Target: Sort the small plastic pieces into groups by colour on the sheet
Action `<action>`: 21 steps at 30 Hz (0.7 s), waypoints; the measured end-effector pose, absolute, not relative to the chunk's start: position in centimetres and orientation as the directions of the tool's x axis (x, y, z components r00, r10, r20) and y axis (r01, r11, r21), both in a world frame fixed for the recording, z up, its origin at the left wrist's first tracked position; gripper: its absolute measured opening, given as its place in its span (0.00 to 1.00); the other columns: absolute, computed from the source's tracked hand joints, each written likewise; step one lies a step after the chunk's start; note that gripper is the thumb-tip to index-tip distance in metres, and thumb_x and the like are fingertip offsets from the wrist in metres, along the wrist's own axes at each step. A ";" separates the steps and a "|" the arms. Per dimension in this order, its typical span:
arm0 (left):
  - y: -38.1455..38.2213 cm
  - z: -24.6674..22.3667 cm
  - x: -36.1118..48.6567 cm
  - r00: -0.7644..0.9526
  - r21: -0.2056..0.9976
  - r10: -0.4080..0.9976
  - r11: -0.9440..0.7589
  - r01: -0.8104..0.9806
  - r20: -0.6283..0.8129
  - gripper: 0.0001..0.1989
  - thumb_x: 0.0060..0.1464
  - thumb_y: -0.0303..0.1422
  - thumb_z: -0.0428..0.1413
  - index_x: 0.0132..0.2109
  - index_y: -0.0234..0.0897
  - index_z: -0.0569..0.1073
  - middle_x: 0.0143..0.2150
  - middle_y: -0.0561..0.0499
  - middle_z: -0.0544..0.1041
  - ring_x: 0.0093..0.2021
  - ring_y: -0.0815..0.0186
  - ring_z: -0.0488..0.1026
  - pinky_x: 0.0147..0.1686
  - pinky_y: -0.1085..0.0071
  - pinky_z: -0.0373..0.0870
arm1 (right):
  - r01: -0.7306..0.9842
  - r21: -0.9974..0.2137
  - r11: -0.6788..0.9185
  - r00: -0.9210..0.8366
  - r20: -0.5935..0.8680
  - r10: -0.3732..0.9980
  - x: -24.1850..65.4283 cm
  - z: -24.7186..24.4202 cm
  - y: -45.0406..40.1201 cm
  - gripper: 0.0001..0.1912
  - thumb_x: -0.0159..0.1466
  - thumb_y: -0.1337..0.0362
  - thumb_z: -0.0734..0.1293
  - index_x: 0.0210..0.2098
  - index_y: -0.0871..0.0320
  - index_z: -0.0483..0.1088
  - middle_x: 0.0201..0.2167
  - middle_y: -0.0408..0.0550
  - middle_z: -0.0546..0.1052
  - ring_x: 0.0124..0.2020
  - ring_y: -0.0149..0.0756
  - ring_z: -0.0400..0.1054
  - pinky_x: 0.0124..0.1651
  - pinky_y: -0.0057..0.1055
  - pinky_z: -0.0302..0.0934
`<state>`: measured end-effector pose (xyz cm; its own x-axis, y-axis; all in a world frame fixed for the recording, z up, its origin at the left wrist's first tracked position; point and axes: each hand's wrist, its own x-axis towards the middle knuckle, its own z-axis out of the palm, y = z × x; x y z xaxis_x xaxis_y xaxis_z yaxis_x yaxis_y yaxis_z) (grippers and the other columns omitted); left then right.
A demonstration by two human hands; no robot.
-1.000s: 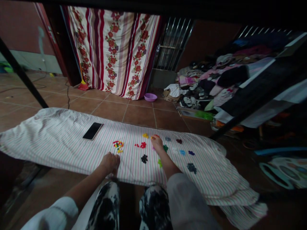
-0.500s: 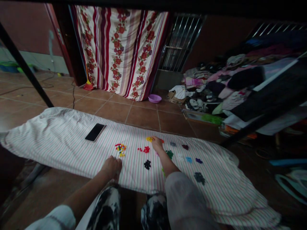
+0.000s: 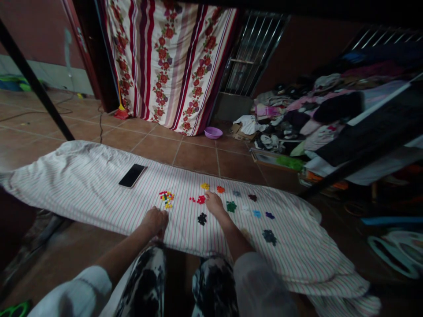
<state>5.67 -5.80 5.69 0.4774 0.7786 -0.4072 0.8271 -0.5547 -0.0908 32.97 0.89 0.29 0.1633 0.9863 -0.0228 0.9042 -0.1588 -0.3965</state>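
A mixed pile of small coloured pieces (image 3: 167,199) lies on the striped cloth (image 3: 178,237). Just below it my left hand (image 3: 155,220) rests with its fingers curled; what they hold, if anything, is hidden. My right hand (image 3: 214,203) is at the right edge of the red pieces (image 3: 201,199), just under the yellow pieces (image 3: 205,186), its fingers drawn together. Anything in that pinch is too small to make out. Around it lie orange pieces (image 3: 220,189), green pieces (image 3: 231,206) and black pieces (image 3: 202,219).
Further right are grey (image 3: 236,193), maroon (image 3: 252,197), white (image 3: 245,209), light blue (image 3: 257,214), purple (image 3: 270,215) and dark grey piles (image 3: 269,237). A phone (image 3: 132,175) lies at left. Dark poles (image 3: 36,79) slant at both sides. Beyond are a purple basin (image 3: 213,132) and heaped clothes.
My right hand has moved from beside the yellow pile toward me, to the red pile, uncovering the orange pieces. My left hand stays near the mixed pile. The view has tilted slightly.
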 end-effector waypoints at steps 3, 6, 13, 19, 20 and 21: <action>-5.8 5.7 5.7 0.484 -0.097 0.776 -0.562 0.821 -0.405 0.18 0.47 0.27 0.58 0.48 0.31 0.72 0.41 0.36 0.78 0.46 0.52 0.76 0.48 0.60 0.66 | 0.916 -0.364 -0.169 0.162 -0.051 0.985 32.3 0.5 0.5 0.22 0.59 0.78 0.57 0.47 0.61 0.75 0.44 0.57 0.76 0.45 0.38 0.70 0.45 0.28 0.59; -5.7 5.7 5.7 0.494 -0.101 0.769 -0.575 0.812 -0.405 0.19 0.47 0.28 0.58 0.48 0.31 0.72 0.42 0.36 0.78 0.45 0.52 0.76 0.48 0.60 0.66 | 0.915 -0.380 -0.134 0.127 -0.043 0.991 31.6 0.7 0.5 0.22 0.59 0.78 0.57 0.46 0.61 0.75 0.45 0.56 0.76 0.45 0.37 0.70 0.45 0.27 0.59; -5.6 5.7 5.8 0.502 -0.095 0.760 -0.584 0.806 -0.414 0.19 0.46 0.27 0.59 0.48 0.31 0.72 0.43 0.38 0.78 0.44 0.54 0.76 0.48 0.61 0.66 | 0.912 -0.404 -0.066 0.055 -0.040 0.998 30.7 1.1 0.4 0.19 0.60 0.77 0.58 0.44 0.60 0.75 0.43 0.53 0.76 0.44 0.35 0.69 0.45 0.25 0.57; -5.7 5.6 5.7 0.503 -0.096 0.763 -0.583 0.807 -0.406 0.16 0.54 0.24 0.52 0.50 0.26 0.72 0.44 0.36 0.78 0.46 0.54 0.76 0.49 0.61 0.65 | 0.929 -0.343 -0.140 0.113 -0.097 0.989 30.7 1.5 0.0 0.20 0.60 0.76 0.61 0.49 0.61 0.73 0.44 0.56 0.75 0.44 0.36 0.69 0.44 0.26 0.57; -5.7 5.6 5.7 0.505 -0.096 0.762 -0.585 0.805 -0.406 0.16 0.54 0.24 0.52 0.50 0.26 0.72 0.44 0.36 0.78 0.46 0.54 0.76 0.49 0.61 0.65 | 0.929 -0.340 -0.145 0.117 -0.101 0.988 30.6 1.5 0.0 0.19 0.60 0.76 0.61 0.49 0.61 0.73 0.44 0.56 0.75 0.44 0.36 0.69 0.44 0.26 0.57; -5.7 5.6 5.7 0.506 -0.096 0.761 -0.586 0.805 -0.406 0.16 0.53 0.24 0.53 0.50 0.26 0.72 0.44 0.36 0.78 0.46 0.53 0.76 0.48 0.61 0.65 | 0.929 -0.341 -0.143 0.115 -0.103 0.988 30.5 1.5 0.1 0.19 0.60 0.76 0.61 0.48 0.61 0.74 0.44 0.56 0.75 0.44 0.37 0.69 0.44 0.26 0.57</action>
<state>5.71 -5.69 5.56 0.5062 0.7611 -0.4056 0.8046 -0.5861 -0.0956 30.53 0.09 1.48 0.1147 0.9881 -0.1026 0.9290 -0.1433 -0.3412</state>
